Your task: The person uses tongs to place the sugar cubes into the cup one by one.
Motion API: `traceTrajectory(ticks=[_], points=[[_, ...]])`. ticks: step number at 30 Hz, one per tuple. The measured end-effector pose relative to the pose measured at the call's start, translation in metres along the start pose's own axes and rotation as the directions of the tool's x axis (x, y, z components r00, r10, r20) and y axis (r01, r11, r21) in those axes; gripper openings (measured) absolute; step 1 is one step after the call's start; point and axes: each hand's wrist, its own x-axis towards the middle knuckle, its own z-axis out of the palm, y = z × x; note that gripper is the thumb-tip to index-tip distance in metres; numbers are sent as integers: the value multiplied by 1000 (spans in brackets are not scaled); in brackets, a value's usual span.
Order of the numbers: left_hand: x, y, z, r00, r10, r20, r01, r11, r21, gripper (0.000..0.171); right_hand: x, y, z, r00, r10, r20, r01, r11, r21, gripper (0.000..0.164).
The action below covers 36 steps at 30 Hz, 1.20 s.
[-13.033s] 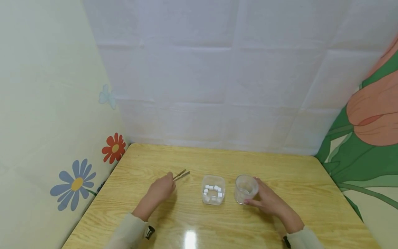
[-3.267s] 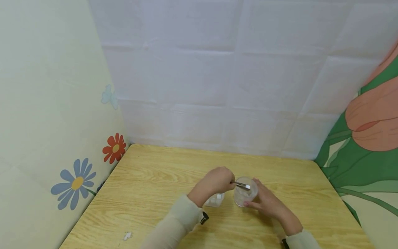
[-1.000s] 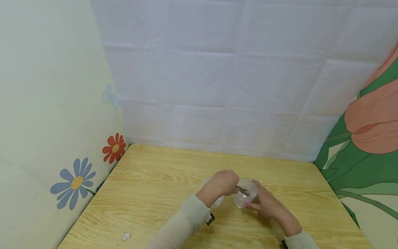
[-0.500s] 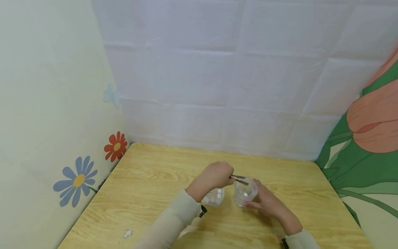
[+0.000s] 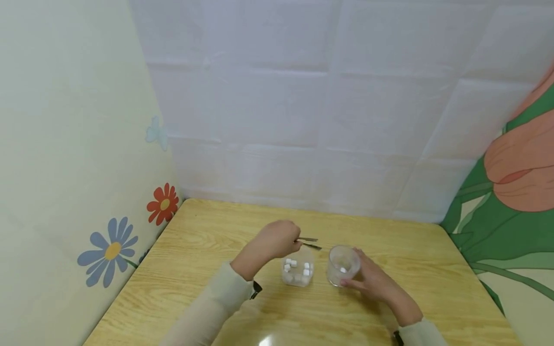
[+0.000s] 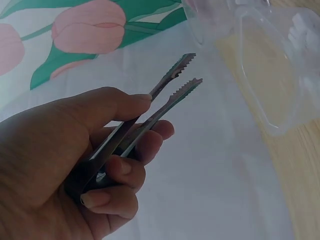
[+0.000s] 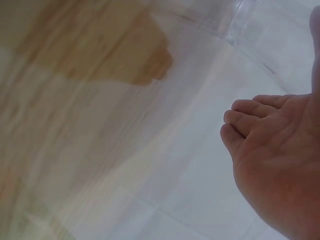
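Note:
My left hand [image 5: 277, 238] grips small metal tongs [image 6: 172, 74] with serrated tips, the thumb along one arm and the fingers curled round the other. The tongs' tips stand apart with nothing between them, above the far side of a clear plastic container [image 5: 296, 270]. Several white cubes [image 5: 306, 272] lie in that container. To its right stands a clear glass [image 5: 336, 280] with a white cube [image 5: 343, 270] inside. My right hand [image 5: 374, 278] holds the glass from the right, thumb on the near side; its other fingers are mostly hidden behind the glass in the head view.
The wood-grain table [image 5: 216, 230] ends at a white sheet [image 5: 268, 105] hung behind it. Flower-printed sheets stand along both sides, with painted daisies [image 5: 113, 251] on the left and a large tulip [image 5: 515, 158] on the right.
Earlier, the left hand carried a white cube in the tongs to the glass; the cube now lies inside. The tongs have since opened and moved back left. The right hand keeps holding the glass.

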Motion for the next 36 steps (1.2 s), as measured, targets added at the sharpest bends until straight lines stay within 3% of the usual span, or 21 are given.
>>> traceTrajectory(ticks=[13,25,36], points=[[-18,-22,8,1000,-3,7,3,999,-34,44,1,1,0,1000,4,4,-4,1000,-5,103],[-27,-29,20,997,-14,76,19,998,-66,40,1,0,0,1000,-6,5,6,1000,11,101],[-27,-29,28,991,-56,118,61,997,-36,31,1,1,0,1000,-19,1,19,1000,9,101]])
